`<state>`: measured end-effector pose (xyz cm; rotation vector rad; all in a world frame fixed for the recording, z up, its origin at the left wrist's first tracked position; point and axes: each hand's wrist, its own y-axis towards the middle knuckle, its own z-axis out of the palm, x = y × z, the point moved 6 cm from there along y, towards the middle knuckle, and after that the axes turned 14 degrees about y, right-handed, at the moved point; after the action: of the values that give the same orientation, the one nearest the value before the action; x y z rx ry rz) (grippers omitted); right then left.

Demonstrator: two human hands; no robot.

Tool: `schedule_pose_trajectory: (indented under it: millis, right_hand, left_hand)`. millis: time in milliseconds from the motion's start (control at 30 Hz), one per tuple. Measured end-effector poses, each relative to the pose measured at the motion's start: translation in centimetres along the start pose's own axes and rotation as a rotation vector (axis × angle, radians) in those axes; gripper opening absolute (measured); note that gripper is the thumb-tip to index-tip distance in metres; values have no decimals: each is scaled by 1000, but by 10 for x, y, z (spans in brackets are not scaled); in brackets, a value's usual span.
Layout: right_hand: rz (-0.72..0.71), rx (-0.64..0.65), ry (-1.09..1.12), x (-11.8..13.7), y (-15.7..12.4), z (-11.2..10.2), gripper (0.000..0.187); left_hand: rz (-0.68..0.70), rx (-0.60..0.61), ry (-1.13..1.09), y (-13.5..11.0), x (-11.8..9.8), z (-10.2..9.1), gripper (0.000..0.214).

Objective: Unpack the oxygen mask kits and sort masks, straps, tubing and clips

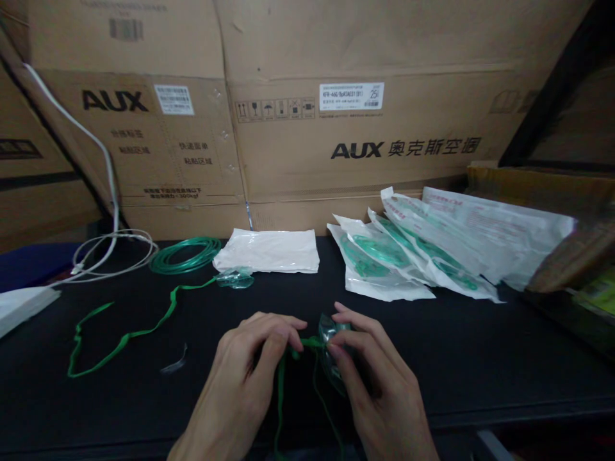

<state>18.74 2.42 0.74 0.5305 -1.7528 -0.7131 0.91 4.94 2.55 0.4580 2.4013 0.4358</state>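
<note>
In front of me at the table's near edge, my right hand point(379, 378) is closed on a clear, green-tinted oxygen mask point(327, 328), its thumb and fingers on the side of the shell. A green elastic strap point(280, 403) runs from the mask to my left hand point(252, 362), which pinches it between thumb and fingers. Two lengths of strap hang down between the hands. Part of the mask is hidden behind the right fingers. Farther back on the left, another clear mask point(235, 278) lies on the table with its own green strap point(125, 337) stretched out.
A coil of green tubing point(185, 255) and a white packet point(271, 251) lie at the back. Several white sealed pouches point(384, 256) with green contents are piled at right. A clear plastic scrap point(175, 365) and white cable point(108, 173) are at left. Cardboard boxes point(278, 166) stand behind.
</note>
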Motion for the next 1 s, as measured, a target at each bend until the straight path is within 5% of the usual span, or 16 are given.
schedule_pose_trajectory:
  millis: [100, 233, 600, 833, 1000]
  right_hand:
    - [-52, 23, -15, 5, 0, 1, 19]
    - [-58, 15, 2, 8, 1, 1, 19]
    - [-80, 48, 28, 12, 0, 2, 21]
    - [-60, 111, 44, 9, -3, 4, 22]
    - [19, 2, 36, 1, -5, -4, 18]
  left_hand:
    - [32, 60, 35, -1, -11, 7, 16]
    - [174, 93, 90, -3, -23, 14, 44]
    - [212, 150, -35, 0, -31, 12, 37]
    - [262, 22, 51, 0, -36, 8, 33]
    - [213, -40, 79, 1, -28, 4, 35]
